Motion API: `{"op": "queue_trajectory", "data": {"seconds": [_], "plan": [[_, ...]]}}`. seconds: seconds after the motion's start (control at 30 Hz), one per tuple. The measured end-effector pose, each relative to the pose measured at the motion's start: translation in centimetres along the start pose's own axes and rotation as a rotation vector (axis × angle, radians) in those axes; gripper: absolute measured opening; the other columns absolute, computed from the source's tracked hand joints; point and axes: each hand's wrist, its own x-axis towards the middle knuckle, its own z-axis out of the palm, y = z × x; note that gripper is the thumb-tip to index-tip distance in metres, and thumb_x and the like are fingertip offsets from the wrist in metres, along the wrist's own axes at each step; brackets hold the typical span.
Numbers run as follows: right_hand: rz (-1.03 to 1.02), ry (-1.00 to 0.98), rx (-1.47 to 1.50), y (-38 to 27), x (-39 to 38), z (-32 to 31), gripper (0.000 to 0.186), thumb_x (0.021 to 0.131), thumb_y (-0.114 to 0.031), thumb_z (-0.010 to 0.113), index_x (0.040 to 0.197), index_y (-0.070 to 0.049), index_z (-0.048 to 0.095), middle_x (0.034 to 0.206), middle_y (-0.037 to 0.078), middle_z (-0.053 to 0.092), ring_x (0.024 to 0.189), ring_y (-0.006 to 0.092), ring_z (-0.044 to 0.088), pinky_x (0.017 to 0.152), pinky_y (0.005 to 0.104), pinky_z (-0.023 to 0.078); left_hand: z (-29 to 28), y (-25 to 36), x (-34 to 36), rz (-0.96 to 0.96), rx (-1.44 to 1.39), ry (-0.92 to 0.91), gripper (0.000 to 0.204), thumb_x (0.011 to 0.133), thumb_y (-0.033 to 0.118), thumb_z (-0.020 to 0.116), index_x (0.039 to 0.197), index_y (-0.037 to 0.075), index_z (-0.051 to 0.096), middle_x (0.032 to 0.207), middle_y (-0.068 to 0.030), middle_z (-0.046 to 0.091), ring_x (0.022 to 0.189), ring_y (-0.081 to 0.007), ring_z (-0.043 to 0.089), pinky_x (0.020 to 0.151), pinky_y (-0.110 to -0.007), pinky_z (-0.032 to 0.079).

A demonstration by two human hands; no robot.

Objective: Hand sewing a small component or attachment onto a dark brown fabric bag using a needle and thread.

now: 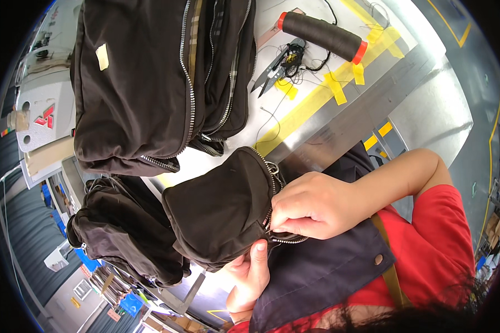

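A small black fabric pouch (214, 208) with a silver zipper lies at the table's near edge. My right hand (308, 205) pinches at the zipper (266, 225) on its right side, fingertips around what appears to be the pull. My left hand (250, 275) grips the pouch from below, thumb up against its lower edge, other fingers partly hidden. A metal ring (272, 166) sits near the pouch's top right corner. A second rumpled black bag (122, 227) rests to the left, touching it.
A large black bag (133, 77) with open zippers covers the upper left. On the white table (266, 127) lie a dark thread spool (322, 36) with red ends, thread snips (269, 75), tangled black thread and yellow tape strips (336, 89). Shelving with blue bins (130, 302) is beyond.
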Motion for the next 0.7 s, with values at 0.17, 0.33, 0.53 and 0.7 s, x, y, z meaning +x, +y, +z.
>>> {"op": "queue_trajectory", "data": {"seconds": [0.17,0.33,0.53,0.7], "plan": [[0.045,-0.009,0.128,0.7,-0.3,0.5,0.006,0.079,-0.005,0.059,0.078,-0.003,0.053,0.072,0.008,0.058,0.067,0.0273,0.058,0.055,0.0344,0.044,0.2,-0.1,0.2,0.005,0.018,-0.003,0.024,0.090,0.012,0.053,0.107,-0.004,0.058,0.107,-0.0104,0.060,0.098,-0.0155,0.053,0.089,-0.029,0.039],[-0.036,0.046,0.114,1.2,0.0,1.1,0.006,0.079,-0.003,0.060,0.081,-0.005,0.055,0.070,0.007,0.056,0.061,0.0262,0.056,0.052,0.0339,0.043,0.5,0.1,1.0,0.018,-0.260,-0.037,0.026,0.092,0.013,0.049,0.110,-0.005,0.055,0.103,-0.0129,0.061,0.096,-0.0192,0.056,0.089,-0.031,0.041],[-0.015,0.025,0.054,1.4,0.0,1.0,0.008,0.078,-0.002,0.061,0.082,-0.005,0.055,0.070,0.007,0.056,0.061,0.0260,0.056,0.051,0.0341,0.042,-0.6,5.2,1.8,-0.078,0.154,-0.302,0.021,0.086,0.019,0.057,0.091,-0.002,0.061,0.072,-0.0152,0.063,0.066,-0.0254,0.063,0.062,-0.032,0.049],[-0.044,0.027,0.046,1.6,0.2,1.4,0.009,0.078,-0.002,0.061,0.082,-0.004,0.054,0.071,0.007,0.057,0.061,0.0257,0.057,0.051,0.0341,0.042,-1.7,7.4,1.1,0.731,0.895,0.223,0.038,0.068,0.034,0.069,0.092,0.005,0.063,0.083,-0.0093,0.059,0.077,-0.0278,0.056,0.068,-0.034,0.043]]}}
